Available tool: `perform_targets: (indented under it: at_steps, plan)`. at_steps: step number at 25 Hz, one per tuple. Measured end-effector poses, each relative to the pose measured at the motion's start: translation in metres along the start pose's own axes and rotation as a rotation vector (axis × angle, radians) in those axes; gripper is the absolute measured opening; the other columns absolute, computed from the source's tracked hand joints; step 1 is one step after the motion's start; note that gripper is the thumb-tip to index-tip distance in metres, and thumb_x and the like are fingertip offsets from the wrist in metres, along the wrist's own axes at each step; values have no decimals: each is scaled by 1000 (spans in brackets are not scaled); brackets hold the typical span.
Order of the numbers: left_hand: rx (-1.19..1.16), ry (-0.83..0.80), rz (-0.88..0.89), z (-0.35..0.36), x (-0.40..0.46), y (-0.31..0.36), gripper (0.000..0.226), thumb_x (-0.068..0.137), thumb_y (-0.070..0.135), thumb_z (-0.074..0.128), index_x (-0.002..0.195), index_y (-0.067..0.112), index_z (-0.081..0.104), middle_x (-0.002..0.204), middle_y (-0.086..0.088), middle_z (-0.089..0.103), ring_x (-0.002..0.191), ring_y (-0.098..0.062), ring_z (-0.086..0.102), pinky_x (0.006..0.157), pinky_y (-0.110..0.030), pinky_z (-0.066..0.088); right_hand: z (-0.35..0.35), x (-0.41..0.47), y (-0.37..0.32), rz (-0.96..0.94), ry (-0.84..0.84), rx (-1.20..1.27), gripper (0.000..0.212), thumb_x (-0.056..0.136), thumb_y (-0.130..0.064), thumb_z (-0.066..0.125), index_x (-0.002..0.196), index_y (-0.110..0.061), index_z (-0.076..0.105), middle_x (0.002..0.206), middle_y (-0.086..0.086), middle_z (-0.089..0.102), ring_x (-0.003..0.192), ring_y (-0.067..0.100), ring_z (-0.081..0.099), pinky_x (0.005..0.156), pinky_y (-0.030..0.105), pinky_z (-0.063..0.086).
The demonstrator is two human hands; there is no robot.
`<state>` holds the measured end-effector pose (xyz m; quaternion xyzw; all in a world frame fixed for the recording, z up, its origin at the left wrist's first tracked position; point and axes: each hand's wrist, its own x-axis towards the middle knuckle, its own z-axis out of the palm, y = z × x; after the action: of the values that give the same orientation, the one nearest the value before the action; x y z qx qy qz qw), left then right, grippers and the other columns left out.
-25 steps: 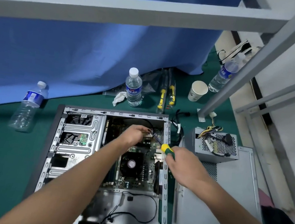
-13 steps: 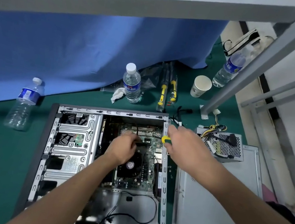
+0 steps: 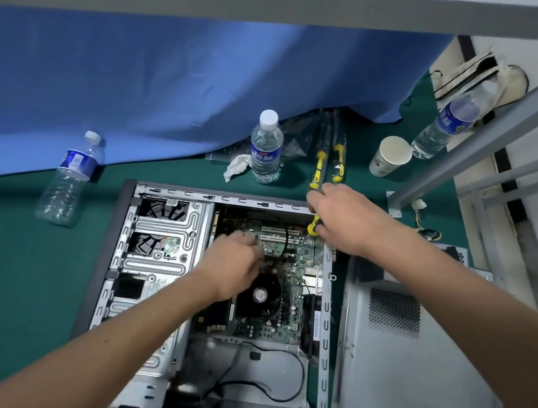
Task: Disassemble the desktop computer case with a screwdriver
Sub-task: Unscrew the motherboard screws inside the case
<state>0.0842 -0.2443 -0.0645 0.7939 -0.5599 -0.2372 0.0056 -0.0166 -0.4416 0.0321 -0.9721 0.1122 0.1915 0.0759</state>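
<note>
- Your grey steel desktop computer case (image 3: 163, 258) lies on its side on the green-covered bench (image 3: 9, 271), open face up, its long axis running from you towards the blue curtain (image 3: 173, 86).
- Inside it, the green motherboard (image 3: 280, 309) faces up, with a black square cooler fan (image 3: 261, 294) near its middle; a round sticker sits on the fan hub, but its writing is too small to read.
- Your left hand (image 3: 231, 264) reaches into the case just beside the fan, its fingers curled down onto the board; what they hold, if anything, you cannot tell from here.
- Your right hand (image 3: 345, 218) is over the far right corner of the case and grips the yellow-and-black-handled screwdriver (image 3: 313, 225); only a short part of the handle shows under the fingers, pointing down towards the board.
- The flat grey metal side panel (image 3: 409, 379) with its perforated vent patch lies just beside the case on your right.
- The clear plastic water bottle with a white cap (image 3: 265, 148) stands upright beyond the case; its blue label carries white characters that are not sharp enough to read.
- A crumpled white tissue (image 3: 238, 166) lies touching that bottle's base.
- Two spare yellow-handled tools (image 3: 328, 163) lie side by side, pointing away from you.
- A white paper cup (image 3: 390, 156) sits tilted near them.
- A second clear bottle with a blue label (image 3: 70, 179) stands to the left, near the curtain; a third blue-labelled bottle (image 3: 451, 125) is at far right, behind the grey metal frame bar (image 3: 499, 125).
</note>
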Motion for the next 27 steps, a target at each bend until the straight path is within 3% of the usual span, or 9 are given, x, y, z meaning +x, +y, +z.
perform_targets:
  at_steps: [3,6,8,16,22,27]
  plan:
    - [-33,359,-153,1,-31,-40,44,92,22,56,135,15,53,140,-12,47,131,-29,41,113,-53,33,3,5,0,-24,8,-60,23,93,-12,58,116,-9,57,108,9,47,103,27,52,87,39,49]
    - [-130,352,-372,10,-43,-64,61,100,51,33,155,24,26,164,-8,10,151,-24,6,122,-47,3,8,6,-1,-55,15,-116,20,94,-12,56,113,-10,61,106,7,46,99,24,51,84,37,50]
    - [-92,372,-353,18,-43,-68,65,98,57,21,155,26,27,165,-7,8,152,-23,3,122,-47,4,12,7,1,-60,11,-139,20,93,-11,58,113,-10,62,104,6,46,99,23,50,82,35,50]
    - [-27,411,-365,29,-39,-76,64,98,58,22,154,28,30,164,-6,13,151,-24,9,120,-48,10,16,16,1,-40,-38,-170,17,92,-14,62,109,-13,64,94,0,33,88,17,42,71,27,35]
    - [-18,412,-372,28,-38,-76,64,97,59,22,153,28,30,164,-6,13,151,-24,8,120,-46,7,12,14,0,-19,-39,-140,24,94,-19,61,117,-13,63,110,4,45,101,21,49,85,32,46]
    - [-11,411,-376,28,-38,-75,64,97,59,24,153,28,30,164,-6,12,151,-24,7,120,-46,7,10,14,-2,-1,-63,-162,22,93,-14,61,115,-13,63,111,4,45,100,22,49,85,35,48]
